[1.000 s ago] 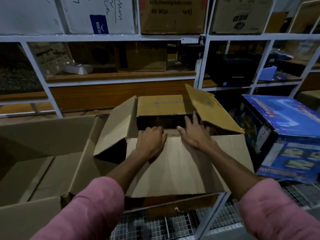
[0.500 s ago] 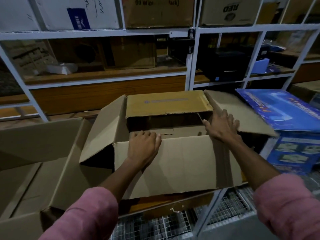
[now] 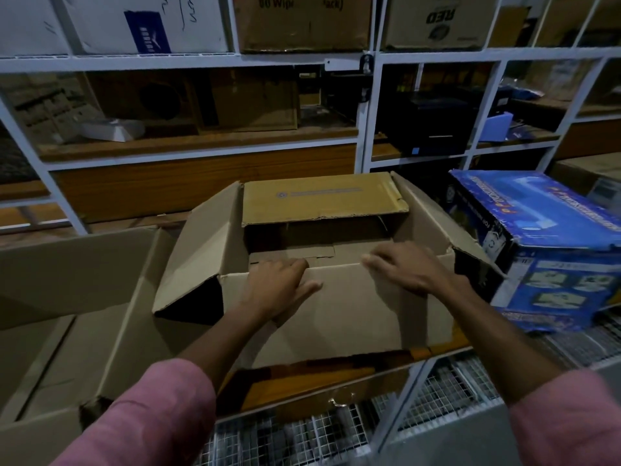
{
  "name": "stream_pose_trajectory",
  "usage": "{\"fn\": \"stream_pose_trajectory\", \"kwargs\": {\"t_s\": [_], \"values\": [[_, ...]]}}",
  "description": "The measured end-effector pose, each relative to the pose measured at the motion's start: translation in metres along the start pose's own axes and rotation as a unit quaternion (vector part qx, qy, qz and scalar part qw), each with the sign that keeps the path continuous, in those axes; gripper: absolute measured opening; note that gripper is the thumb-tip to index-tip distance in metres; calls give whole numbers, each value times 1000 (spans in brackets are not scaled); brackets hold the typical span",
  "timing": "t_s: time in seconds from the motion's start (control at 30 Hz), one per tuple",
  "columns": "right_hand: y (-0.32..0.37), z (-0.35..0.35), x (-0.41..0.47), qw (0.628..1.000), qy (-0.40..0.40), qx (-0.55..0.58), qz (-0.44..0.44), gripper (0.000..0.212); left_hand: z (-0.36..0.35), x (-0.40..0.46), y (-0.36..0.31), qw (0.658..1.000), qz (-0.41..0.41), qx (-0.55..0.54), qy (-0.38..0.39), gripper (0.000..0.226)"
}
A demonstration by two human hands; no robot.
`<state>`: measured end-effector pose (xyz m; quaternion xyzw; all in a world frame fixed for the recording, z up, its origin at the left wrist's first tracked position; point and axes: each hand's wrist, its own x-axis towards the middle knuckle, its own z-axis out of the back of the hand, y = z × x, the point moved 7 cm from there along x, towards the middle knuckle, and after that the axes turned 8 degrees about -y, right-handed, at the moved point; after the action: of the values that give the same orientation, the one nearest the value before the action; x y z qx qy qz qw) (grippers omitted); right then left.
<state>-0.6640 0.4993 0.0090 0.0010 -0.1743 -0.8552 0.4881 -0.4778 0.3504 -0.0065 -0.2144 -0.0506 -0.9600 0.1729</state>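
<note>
An open brown cardboard box (image 3: 353, 317) stands on the shelf in front of me, its near flap folded down toward me, the side flaps spread and the far flap half over the opening. My left hand (image 3: 279, 287) grips the top edge of the near flap, fingers curled over it, thumb on the outside. My right hand (image 3: 406, 267) hovers blurred over the same edge further right, fingers spread and loosely bent, holding nothing. The inside of the box is dark.
A large open cardboard box (image 3: 67, 297) lies to the left. A torn blue printed box (image 3: 551, 264) stands close on the right. White metal shelving (image 3: 366, 112) with more cartons rises behind; wire mesh (image 3: 437, 391) lies below the shelf edge.
My right hand left the right side flap and came back left to the near flap's edge. The right flap has dropped outward. My left hand kept its grip.
</note>
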Motion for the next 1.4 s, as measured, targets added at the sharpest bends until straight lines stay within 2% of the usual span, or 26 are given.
{"fn": "stream_pose_trajectory", "kwargs": {"t_s": [0.1, 0.23, 0.37, 0.73, 0.87, 0.97, 1.03, 1.1, 1.17, 1.2, 1.27, 1.33, 1.4], "values": [[17, -8, -6, 998, 15, -36, 51, 47, 9, -2, -3, 1000, 8, 3, 6, 39], [26, -7, -12, 998, -6, -35, 60, 9, 14, -9, -8, 1000, 6, 5, 5, 33], [29, -5, -26, 998, -3, -22, 60, 4, 17, -18, -14, 1000, -7, -21, 2, 33], [35, -2, -67, 999, 11, -2, 47, 18, 35, -50, -34, 998, -45, -44, 3, 29], [40, 2, -74, 999, -11, 36, 33, 28, 36, -53, -35, 997, -37, -67, 32, 31], [50, 7, -75, 998, -28, 51, 16, 28, 38, -50, -32, 995, -20, -95, 22, 32], [56, 6, -70, 997, -32, 62, 15, 38, 43, -44, -25, 995, 9, -92, -23, 38], [60, -1, -60, 997, -12, 77, 16, 47, 45, -39, -17, 993, 45, -101, -49, 35], [61, -11, -44, 997, 18, 71, 16, 51, 42, -34, -12, 991, 71, -105, -41, 28], [61, -16, -31, 997, 37, 68, 10, 52, 40, -29, -10, 991, 79, -101, -23, 26], [59, -32, -1, 993, 103, 57, -12, 47, 28, -15, -2, 988, 96, -108, 61, 29], [53, -55, 30, 982, 188, 18, -26, 39, 10, -1, 7, 966, 118, -140, 184, 35], [46, -77, 55, 966, 257, -13, -34, 46, -9, 13, 15, 939, 133, -141, 283, 36]]}}
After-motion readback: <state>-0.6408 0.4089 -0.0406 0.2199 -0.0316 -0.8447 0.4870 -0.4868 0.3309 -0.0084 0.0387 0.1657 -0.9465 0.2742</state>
